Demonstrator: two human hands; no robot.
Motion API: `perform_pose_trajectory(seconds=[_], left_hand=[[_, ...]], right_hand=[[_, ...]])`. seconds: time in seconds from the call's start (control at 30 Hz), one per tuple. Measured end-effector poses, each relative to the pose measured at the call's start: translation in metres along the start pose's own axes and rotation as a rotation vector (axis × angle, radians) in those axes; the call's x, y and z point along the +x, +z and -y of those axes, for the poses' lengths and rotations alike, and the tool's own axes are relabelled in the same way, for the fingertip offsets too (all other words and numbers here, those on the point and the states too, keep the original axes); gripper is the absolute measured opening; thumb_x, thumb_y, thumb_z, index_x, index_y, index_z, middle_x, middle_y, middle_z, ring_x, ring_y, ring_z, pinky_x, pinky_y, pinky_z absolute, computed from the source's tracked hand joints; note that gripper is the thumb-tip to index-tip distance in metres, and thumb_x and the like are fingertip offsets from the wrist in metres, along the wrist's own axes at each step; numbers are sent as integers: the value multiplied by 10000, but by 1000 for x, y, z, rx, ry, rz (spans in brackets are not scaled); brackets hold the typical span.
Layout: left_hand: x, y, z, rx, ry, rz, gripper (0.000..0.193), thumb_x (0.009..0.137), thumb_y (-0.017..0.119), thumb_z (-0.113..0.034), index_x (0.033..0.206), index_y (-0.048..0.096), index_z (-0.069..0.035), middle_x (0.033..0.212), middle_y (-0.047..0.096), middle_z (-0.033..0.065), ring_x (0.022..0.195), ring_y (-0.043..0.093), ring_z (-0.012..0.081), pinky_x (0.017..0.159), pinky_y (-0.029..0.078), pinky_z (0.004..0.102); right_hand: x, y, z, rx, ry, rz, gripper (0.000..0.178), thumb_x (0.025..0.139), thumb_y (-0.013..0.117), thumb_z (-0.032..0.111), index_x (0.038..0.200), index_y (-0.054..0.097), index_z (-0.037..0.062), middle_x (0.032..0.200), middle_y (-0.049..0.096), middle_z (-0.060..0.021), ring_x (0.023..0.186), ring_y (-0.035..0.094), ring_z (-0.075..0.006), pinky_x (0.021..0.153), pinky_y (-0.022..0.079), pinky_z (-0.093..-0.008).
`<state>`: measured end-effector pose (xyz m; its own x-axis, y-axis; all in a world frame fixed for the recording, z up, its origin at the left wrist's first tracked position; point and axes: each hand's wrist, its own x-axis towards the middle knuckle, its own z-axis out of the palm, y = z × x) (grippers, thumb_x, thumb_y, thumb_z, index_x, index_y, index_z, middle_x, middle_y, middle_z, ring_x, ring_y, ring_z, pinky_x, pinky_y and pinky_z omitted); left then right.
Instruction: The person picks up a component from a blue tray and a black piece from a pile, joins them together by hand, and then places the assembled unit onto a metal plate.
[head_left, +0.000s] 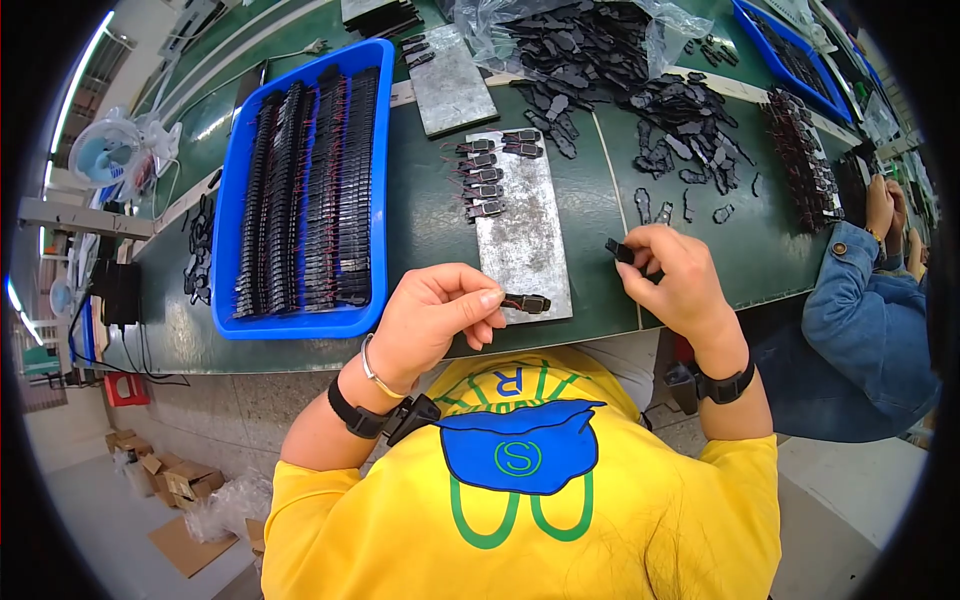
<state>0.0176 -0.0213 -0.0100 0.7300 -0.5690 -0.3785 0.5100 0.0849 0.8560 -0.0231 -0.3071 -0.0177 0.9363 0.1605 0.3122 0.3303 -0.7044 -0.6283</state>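
My left hand (445,312) pinches a small black wired part (527,303) between thumb and fingertips, over the near end of a grey metal plate (525,240). Thin reddish leads run from it toward the fingers. To the right, my right hand (680,278) grips a small flat black piece (619,250) between thumb and forefinger above the green table. Several similar wired parts (482,175) lie in a column along the plate's left edge, with a few more at its far end. The exact kind of these parts cannot be made out.
Left of the plate stands a blue tray (380,200) packed with rows of black parts. A heap of flat black pieces (690,130) spreads across the back right. Another metal plate (450,85) lies behind. At right sits a co-worker in a denim sleeve (850,290).
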Motion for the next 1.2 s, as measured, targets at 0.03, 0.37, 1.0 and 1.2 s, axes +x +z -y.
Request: perform_pose_trajectory(seconds=[0.03,0.37,1.0,1.2], left_hand=[[1,0,0,0,0,-3,124,894,638,-117,933,660,-2,762,673,65,626,607,86,569,503,210],[1,11,1,139,51,-37,128,896,632,-105,950,658,8,774,672,61,643,607,76,574,507,209],[2,14,10,-45,43,26,156,929,594,-126,986,648,9,810,682,83,658,621,92,600,528,220],[1,13,14,-81,55,22,146,930,589,-113,985,640,12,820,685,99,658,631,105,607,536,226]], right_hand=[[-2,0,1,76,21,-2,265,634,726,-30,866,600,-5,820,624,-91,660,618,-185,563,490,-291],[3,16,48,183,-343,-94,304,644,719,-45,931,630,3,824,637,-121,666,629,-246,572,509,-296],[-8,43,60,-31,-352,-175,336,670,737,-32,990,634,-34,944,662,-164,757,673,-287,633,550,-326],[-8,45,61,-14,-341,-181,324,668,734,-36,977,637,-36,941,661,-164,754,673,-287,631,550,-327]])
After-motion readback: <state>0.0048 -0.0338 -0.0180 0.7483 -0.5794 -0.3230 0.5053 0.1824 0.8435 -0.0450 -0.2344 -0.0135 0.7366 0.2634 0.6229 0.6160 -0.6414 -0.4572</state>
